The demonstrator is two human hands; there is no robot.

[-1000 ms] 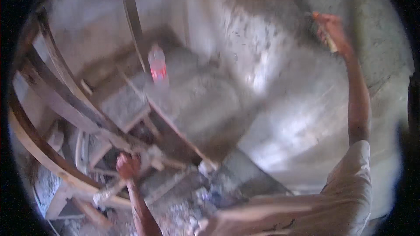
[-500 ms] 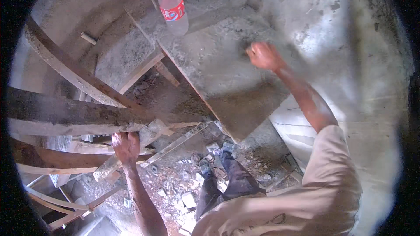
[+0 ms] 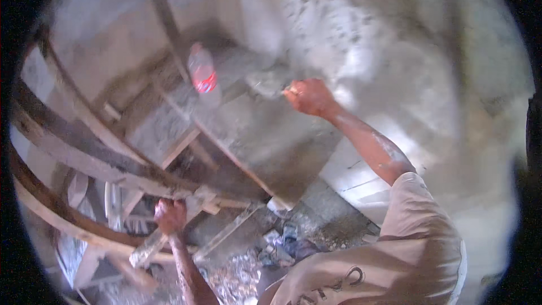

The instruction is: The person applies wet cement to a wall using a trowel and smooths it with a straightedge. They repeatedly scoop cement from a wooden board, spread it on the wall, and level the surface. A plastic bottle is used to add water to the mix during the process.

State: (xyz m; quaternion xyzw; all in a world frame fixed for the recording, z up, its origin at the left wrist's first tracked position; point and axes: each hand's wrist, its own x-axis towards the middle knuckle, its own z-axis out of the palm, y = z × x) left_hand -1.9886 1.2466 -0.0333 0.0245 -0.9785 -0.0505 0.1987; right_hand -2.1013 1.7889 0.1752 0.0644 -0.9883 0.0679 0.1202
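Observation:
My left hand (image 3: 170,216) is closed on a wooden scaffold beam (image 3: 101,155) at lower left, close to a wooden crosspiece (image 3: 148,248). My right hand (image 3: 309,96) makes a fist, held out over the grey concrete slab (image 3: 265,141). Something small and dark pokes out at its fingertips; blur hides what it is. A pale smeared patch (image 3: 265,83) lies just left of that fist. Farther left, a clear plastic bottle (image 3: 202,70) with a red label and cap stands on the slab's far part.
Curved-looking wooden beams (image 3: 79,237) cross the left side. An opening beside the slab's wood-lined edge (image 3: 237,164) drops to a lower level. Rubble (image 3: 237,274) covers the floor around my feet. A rough plastered wall (image 3: 406,79) rises on the right.
My view has tilted up, so the bottle and slab sit lower in it. My right hand has moved left across the slab, toward the bottle. My left hand stays at the beam.

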